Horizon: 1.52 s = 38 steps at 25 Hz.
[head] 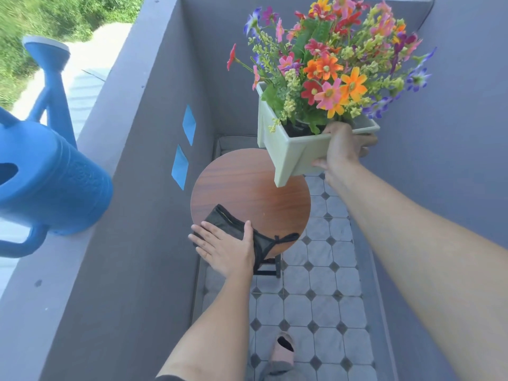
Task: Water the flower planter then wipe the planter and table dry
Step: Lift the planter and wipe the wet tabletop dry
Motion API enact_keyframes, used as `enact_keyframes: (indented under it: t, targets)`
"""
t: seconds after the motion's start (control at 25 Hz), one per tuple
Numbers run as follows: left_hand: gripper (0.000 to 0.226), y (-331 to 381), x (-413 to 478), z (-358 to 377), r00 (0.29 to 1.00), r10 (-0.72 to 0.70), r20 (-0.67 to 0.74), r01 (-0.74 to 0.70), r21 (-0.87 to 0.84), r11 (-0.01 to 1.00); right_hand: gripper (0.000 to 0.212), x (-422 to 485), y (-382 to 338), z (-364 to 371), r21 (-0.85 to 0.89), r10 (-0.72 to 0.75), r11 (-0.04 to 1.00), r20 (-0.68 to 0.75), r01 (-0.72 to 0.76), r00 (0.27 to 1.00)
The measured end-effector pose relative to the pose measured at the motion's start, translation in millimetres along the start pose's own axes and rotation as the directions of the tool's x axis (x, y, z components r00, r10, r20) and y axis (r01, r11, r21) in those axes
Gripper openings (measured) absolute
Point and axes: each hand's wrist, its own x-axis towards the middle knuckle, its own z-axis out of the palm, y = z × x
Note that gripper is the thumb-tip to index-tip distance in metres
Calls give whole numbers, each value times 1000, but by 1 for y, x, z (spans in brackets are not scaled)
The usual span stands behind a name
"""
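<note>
**Planter Aloft, Cloth Down: Drying a Balcony Table**

I hold the flower planter [291,149] clear of the round wooden table [261,188] with my right hand [343,149], thumb hooked over the rim and fingers curled under the near corner. My left hand [228,243] lies flat and spread on the dark cloth [228,220], gripping nothing, pressing it to the table's near edge. The blue watering can [46,180] stands well apart on the ledge [115,138] to my left.

The pale plastic trough looks stiff and, I judge, light enough for one hand, though the tall flowers [330,59] make it top-heavy and it tilts in my grip. A wet wall could be slippery, so the rim and the moulded corner leg seem the safest holds; a hand under the base would steady it better. The cloth is soft and limp, with a trailing cord [286,237] draped over the table's edge; a flat palm should drive it best.
</note>
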Motion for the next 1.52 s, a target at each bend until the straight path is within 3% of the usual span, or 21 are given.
enact_keyframes:
  t: [0.48, 0.64, 0.88, 1.04, 1.28, 1.52]
  targets:
    - [98, 21, -50, 32, 997, 70, -27, -71, -67, 995, 58, 29, -6, -34, 26, -16, 1000, -82, 18, 997]
    - [95, 32, -65, 41, 988, 148, 33, -147, -34, 989, 57, 38, -8, -45, 33, -27, 999, -112, 31, 993]
    - [104, 44, -68, 68, 916, 398, 57, -402, 151, 903, 49, 47, -8, -62, 31, -17, 999, -166, 22, 986]
    - [99, 59, -63, 71, 869, 456, 194, -489, 184, 853, 54, 55, -3, -73, 36, 2, 999, -194, 5, 981]
    - [69, 87, -51, 77, 787, 579, 214, -616, 344, 709, 54, 65, 1, -86, 46, 20, 999, -229, -10, 973]
    - [81, 118, -35, 82, 768, 586, 257, -640, 287, 713, 50, 76, 2, -97, 49, 30, 999, -255, -18, 966]
